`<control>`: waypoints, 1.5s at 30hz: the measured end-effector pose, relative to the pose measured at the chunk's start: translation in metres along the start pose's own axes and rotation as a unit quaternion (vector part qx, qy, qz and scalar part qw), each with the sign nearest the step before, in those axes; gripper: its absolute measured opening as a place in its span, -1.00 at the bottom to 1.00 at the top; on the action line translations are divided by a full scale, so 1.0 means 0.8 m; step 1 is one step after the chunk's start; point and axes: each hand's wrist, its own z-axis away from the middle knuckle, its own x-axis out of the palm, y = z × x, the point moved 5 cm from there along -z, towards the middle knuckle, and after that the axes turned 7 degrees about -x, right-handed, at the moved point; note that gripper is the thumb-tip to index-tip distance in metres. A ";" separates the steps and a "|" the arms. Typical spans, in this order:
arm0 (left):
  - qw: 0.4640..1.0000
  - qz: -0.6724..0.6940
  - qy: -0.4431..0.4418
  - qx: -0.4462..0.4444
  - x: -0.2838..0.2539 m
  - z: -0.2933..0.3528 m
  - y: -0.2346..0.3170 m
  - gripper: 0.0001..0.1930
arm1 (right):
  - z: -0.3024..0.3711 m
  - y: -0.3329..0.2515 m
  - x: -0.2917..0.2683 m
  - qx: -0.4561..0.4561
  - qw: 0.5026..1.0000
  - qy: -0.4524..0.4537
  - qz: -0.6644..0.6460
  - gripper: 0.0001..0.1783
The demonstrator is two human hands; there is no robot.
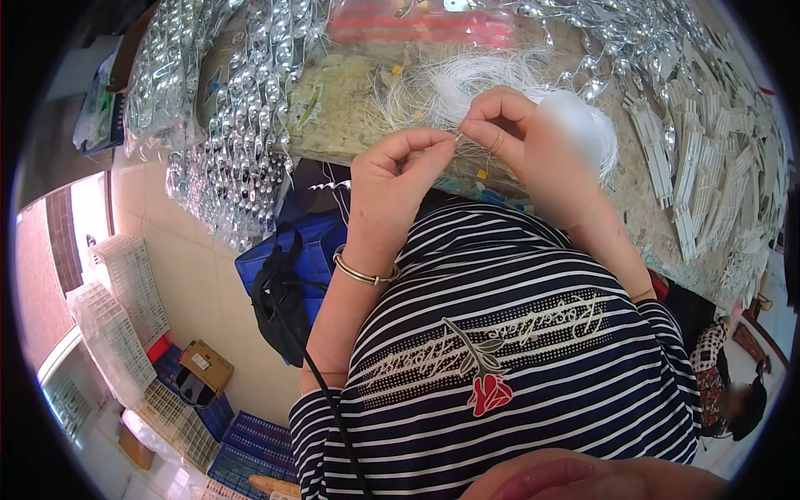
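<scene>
Between left hand point(388, 182) and right hand point(533, 150), pinched, sits a tiny piece point(458, 137).

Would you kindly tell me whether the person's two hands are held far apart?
No, the left hand and right hand nearly meet at their tips, with a bundle of white strands behind them in view.

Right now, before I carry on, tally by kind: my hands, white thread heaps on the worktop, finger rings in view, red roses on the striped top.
Left hand and right hand: 2
White thread heap: 1
Finger ring: 1
Red rose: 1
Total: 5
</scene>
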 end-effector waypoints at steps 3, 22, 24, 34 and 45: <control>1.000 -0.020 0.017 -0.003 -0.001 -0.002 -0.006 -0.86 | 0.001 0.000 0.001 0.013 1.000 -0.010 -0.013 -0.95; 0.992 -0.118 -0.024 -0.027 -0.035 0.005 -0.007 -0.92 | 0.004 -0.009 -0.020 0.043 0.991 -0.076 -0.098 -0.87; 0.993 -0.097 -0.037 -0.064 -0.037 0.007 -0.019 -0.91 | 0.003 0.005 -0.035 0.067 0.993 -0.044 -0.085 -0.88; 0.982 -0.104 -0.138 -0.077 -0.023 0.018 -0.053 -0.68 | -0.018 -0.067 -0.068 -0.065 0.987 0.056 -0.138 -0.88; 0.984 -0.176 0.012 -0.034 -0.104 0.030 -0.032 -0.81 | -0.059 -0.076 -0.115 -0.117 0.979 0.099 -0.135 -0.87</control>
